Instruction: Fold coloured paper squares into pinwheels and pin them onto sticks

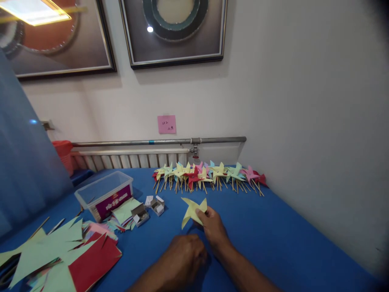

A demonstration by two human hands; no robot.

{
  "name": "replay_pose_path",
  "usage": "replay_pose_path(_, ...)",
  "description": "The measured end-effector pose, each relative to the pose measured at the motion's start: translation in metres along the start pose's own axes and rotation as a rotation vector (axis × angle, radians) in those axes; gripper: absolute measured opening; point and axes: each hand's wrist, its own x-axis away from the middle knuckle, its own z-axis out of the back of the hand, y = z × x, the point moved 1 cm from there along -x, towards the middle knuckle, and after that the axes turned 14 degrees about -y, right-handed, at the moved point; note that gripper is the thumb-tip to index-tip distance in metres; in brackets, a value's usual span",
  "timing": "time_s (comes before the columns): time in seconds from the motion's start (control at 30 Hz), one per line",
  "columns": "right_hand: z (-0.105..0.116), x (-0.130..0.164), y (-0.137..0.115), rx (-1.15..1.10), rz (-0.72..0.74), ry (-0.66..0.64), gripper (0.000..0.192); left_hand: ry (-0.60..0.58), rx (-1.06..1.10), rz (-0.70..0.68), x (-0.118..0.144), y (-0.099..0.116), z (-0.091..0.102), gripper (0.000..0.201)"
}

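Note:
A pale yellow paper pinwheel (192, 210) is pinched at its middle by my right hand (213, 226), thumb on top and fingers behind. Just below it, my left hand (187, 256) is closed like a fist, knuckles up and slightly blurred. Its fingers curl out of sight, so whatever they grip is hidden. Left of the hands lie small open cardboard boxes (140, 215) with tiny pieces inside. Farther back, finished pinwheels (193, 177) on wooden sticks lie in a long row in several colours.
A clear plastic tub (105, 184) with a purple label stands at the left. Cut green sheets (50, 245), red paper (94, 261) and dark scissor-like handles (9, 269) crowd the near left of the blue tabletop (261, 239). A radiator (130, 159) and pipe run along the wall.

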Motion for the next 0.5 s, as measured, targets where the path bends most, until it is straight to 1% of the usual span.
replay_pose_path(0.07,0.000,0.001,-0.001,0.051,0.021,-0.013,0.031,0.116,0.219,-0.039,0.004,0.003,0.010,0.016)
replay_pose_path(0.1,0.000,0.002,-0.001,0.080,0.033,-0.022,0.031,0.206,0.296,-0.026,0.006,0.002,0.016,0.015)
replay_pose_path(0.2,-0.004,0.005,0.000,0.131,0.045,-0.059,0.032,0.546,0.405,0.055,0.009,-0.012,0.033,0.015)
replay_pose_path(0.23,-0.007,0.006,0.001,0.122,0.034,-0.070,0.032,0.639,0.437,0.094,0.008,-0.019,0.036,0.014)
replay_pose_path(0.27,-0.009,0.007,0.002,0.104,0.019,-0.081,0.033,0.707,0.478,0.140,0.007,-0.026,0.036,0.014)
replay_pose_path(0.33,-0.014,0.008,0.004,0.066,-0.003,-0.097,0.032,0.773,0.578,0.227,0.003,-0.037,0.032,0.013)
replay_pose_path(0.43,-0.018,0.011,0.006,0.061,0.001,-0.090,0.029,0.773,0.700,0.267,-0.005,-0.044,0.019,0.013)
replay_pose_path(0.5,-0.020,0.012,0.008,0.069,0.014,-0.081,0.029,0.765,0.715,0.274,-0.009,-0.043,0.012,0.012)
